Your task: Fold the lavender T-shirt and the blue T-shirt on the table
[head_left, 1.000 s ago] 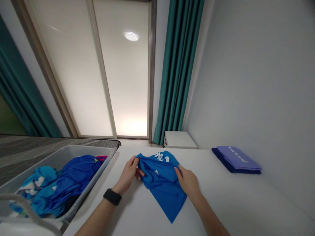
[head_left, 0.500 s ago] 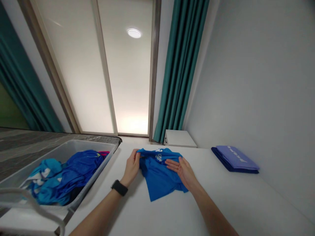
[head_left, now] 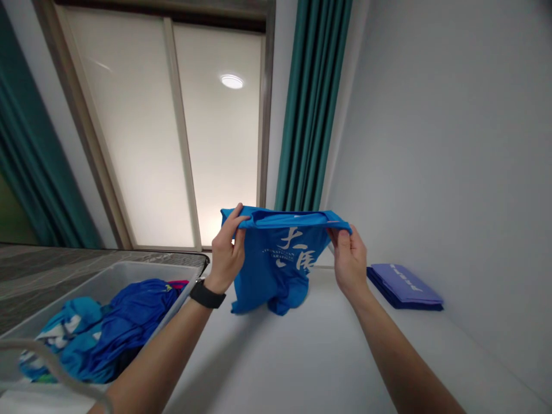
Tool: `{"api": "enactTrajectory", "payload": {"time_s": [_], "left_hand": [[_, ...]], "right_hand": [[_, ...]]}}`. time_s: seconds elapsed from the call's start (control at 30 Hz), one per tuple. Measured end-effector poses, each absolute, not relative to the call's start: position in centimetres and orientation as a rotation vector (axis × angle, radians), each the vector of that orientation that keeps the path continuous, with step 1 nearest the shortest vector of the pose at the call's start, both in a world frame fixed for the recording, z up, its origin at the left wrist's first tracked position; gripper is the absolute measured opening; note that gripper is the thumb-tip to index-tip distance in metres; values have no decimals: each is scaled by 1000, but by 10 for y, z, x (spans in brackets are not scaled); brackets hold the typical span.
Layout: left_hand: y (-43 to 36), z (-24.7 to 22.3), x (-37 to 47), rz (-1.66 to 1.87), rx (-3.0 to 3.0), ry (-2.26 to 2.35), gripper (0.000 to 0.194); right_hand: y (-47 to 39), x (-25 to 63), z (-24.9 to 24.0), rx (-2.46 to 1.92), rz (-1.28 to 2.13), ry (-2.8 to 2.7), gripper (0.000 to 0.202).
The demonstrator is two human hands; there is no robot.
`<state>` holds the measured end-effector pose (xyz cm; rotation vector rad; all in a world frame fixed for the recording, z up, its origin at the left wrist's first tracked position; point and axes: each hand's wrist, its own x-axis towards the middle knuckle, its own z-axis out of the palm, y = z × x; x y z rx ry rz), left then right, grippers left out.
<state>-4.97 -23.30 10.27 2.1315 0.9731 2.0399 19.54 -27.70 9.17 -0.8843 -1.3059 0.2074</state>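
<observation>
A bright blue T-shirt (head_left: 263,259) with white lettering hangs between my two hands, its top edge stretched sideways and its lower part bunched near the white table (head_left: 276,356). My left hand (head_left: 228,253), with a black watch on the wrist, pinches the shirt near its left upper corner. At the right upper corner my right hand (head_left: 350,259) grips the fabric between thumb and fingers. Folds hide part of the lettering.
On the left stands a translucent plastic bin (head_left: 176,310) with crumpled blue clothes (head_left: 129,316) inside. Folded purple and navy garments (head_left: 405,284) lie on the table by the right wall. A pale curved bar (head_left: 56,368) crosses the lower left corner.
Both hands have lifted the T-shirt off the table and spread its edge wider. My right hand, its fingers stretched out before, has closed on the fabric. The view has tilted up slightly.
</observation>
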Motion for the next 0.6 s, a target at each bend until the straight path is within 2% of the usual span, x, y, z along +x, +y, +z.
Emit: {"api": "enactTrajectory", "payload": {"time_s": [0.1,0.17,0.3,0.4,0.5,0.6], "left_hand": [[-238,107,-51,2109,2192,966,28],[-237,94,-52,1983,2285,1021,26],[-236,50,-58,1223,2489,1264,22],[-241,23,-71,823,2404,1310,19],[-249,5,-85,373,2333,827,14],[-253,-17,-87,168,2220,606,11]], "right_hand": [[-288,192,99,-891,105,-1278,38],[-290,190,87,-998,120,-1320,34],[-290,191,31,-1259,370,-1506,26],[-301,198,-13,-1400,801,-1739,22],[-323,205,-42,-1526,1635,-1788,18],[-336,210,-56,-1560,2049,-1718,24]]}}
